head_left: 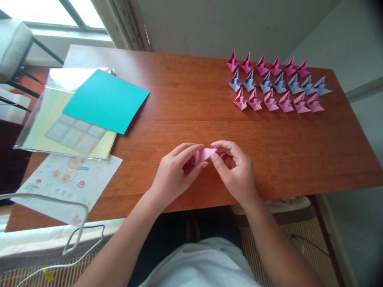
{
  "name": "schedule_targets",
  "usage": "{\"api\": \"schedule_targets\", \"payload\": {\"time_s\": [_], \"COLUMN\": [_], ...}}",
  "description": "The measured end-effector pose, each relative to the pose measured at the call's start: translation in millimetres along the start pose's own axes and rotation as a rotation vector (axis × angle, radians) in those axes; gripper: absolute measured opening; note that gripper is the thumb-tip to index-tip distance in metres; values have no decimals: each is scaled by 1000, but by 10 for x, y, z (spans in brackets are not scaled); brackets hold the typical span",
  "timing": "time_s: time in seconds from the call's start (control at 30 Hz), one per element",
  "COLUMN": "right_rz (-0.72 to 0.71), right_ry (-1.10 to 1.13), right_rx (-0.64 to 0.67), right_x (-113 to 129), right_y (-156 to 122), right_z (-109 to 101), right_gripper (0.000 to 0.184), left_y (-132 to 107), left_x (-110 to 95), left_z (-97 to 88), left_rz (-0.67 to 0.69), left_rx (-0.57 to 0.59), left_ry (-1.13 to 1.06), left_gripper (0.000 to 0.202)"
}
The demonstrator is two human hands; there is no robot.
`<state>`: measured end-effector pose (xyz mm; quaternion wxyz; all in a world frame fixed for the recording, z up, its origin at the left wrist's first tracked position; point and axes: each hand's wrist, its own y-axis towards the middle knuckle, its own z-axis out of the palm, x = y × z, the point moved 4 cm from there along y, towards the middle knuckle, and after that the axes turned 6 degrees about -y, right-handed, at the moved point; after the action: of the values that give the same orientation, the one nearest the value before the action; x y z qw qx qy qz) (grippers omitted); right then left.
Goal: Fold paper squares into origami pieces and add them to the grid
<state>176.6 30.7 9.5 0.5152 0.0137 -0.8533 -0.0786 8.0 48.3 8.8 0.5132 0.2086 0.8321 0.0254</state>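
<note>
Head camera: left hand and right hand are pinching pink origami paper, seemingly part-folded, at the near side of the wooden table; three rows of finished-looking origami figures are standing far right.

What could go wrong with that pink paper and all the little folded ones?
The small pink paper is pinched by the fingertips of the left hand and the right hand, so pulling or squeezing too hard might tear or wrinkle it.

The folded paper figures sit close together in three rows, so a bump to one might push its neighbours.
</note>
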Motion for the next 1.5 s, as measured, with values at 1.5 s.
{"api": "schedule_targets", "payload": {"time_s": [1.5], "right_rz": [-214], "right_ry": [-121], "right_rx": [137], "right_x": [196], "right_y": [-40], "right_z": [109], "right_gripper": [33], "left_y": [-8], "left_x": [109], "left_z": [-16], "left_rz": [-456], "left_rx": [-56], "left_ry": [-872], "left_gripper": [37]}}
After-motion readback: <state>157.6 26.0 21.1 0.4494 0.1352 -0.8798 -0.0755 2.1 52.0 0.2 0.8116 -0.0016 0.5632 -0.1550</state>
